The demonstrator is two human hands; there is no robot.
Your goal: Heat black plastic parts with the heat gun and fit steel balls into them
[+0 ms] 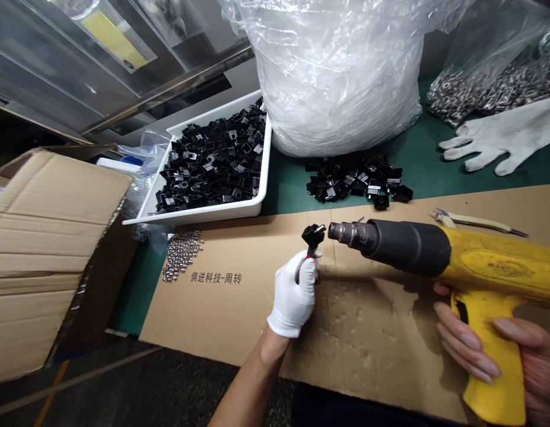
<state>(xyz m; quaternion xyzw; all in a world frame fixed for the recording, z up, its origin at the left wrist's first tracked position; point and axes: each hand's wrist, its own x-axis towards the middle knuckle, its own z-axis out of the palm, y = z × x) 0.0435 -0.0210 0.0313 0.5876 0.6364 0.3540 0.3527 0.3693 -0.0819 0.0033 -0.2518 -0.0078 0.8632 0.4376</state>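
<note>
My left hand (295,296), in a white glove, is closed around the lower end of a small black plastic part (312,236). A short metal pin sticks out of this part toward the right, and a bit of red shows just above the fingers. My bare right hand (468,341) is wrapped round the grip of a yellow heat gun (492,261). The gun's stepped metal nozzle points left, a small gap away from the black part and its pin. Part of the right hand is hidden behind the grip.
Cardboard (239,308) covers the bench, with small metal pins (181,255) grouped at its left. Behind are a white tray (266,172) of black parts, a loose pile of black parts (359,178), a large plastic bag (346,77), a spare glove (510,133) and pliers (483,223).
</note>
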